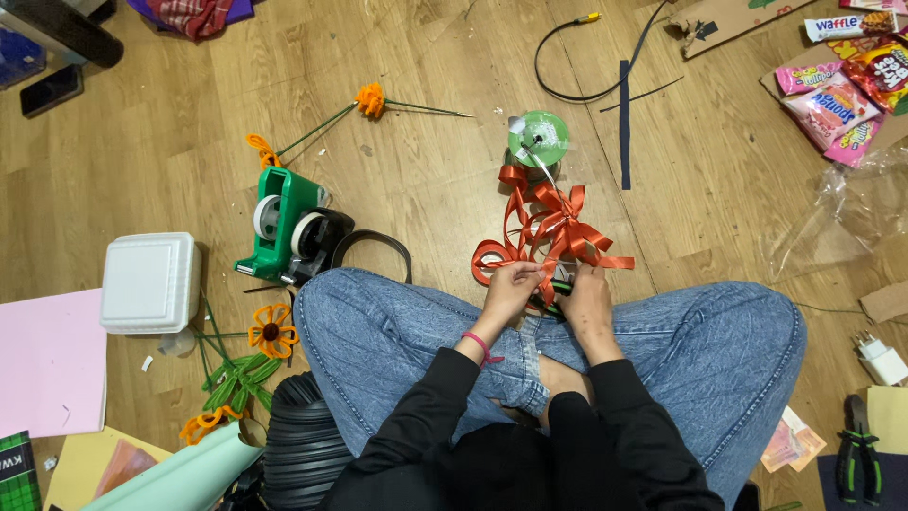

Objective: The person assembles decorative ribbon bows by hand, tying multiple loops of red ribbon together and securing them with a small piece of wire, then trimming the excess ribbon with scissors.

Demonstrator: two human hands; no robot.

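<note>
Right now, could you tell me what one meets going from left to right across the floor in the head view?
Pink sheet → white foam box → green tape dispenser → left hand → orange ribbon bow → right hand → clear plastic wrap → white plug.

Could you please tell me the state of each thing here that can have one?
Orange ribbon bow: looped, held by both hands.
Left hand: pinching the ribbon.
Right hand: closed on a green-handled tool, mostly hidden.
Green ribbon spool: partly unwound.
White foam box: closed.
</note>
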